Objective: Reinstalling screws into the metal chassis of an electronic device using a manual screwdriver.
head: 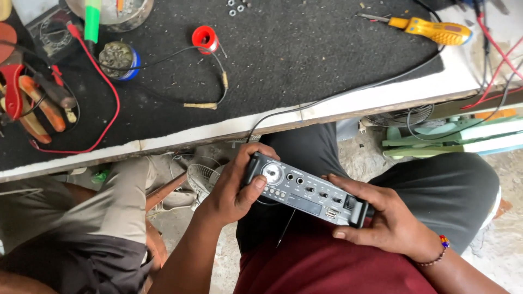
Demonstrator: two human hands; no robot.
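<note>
While the left hand (231,188) clasps one end of the small amplifier panel (305,190) and the right hand (381,218) closes round the other, it sits over the lap at lower centre. The yellow screwdriver (433,30) at upper right and the solder spool (205,38) at upper centre lie untouched on the black mat (305,60), so I judge tool work has not begun.

A dark rectangular display window (306,205) sits low on the grey front panel (305,193) of the held device.

One head-worn camera looks steeply down, close over the person's lap and the black-matted workbench edge (381,95).
</note>
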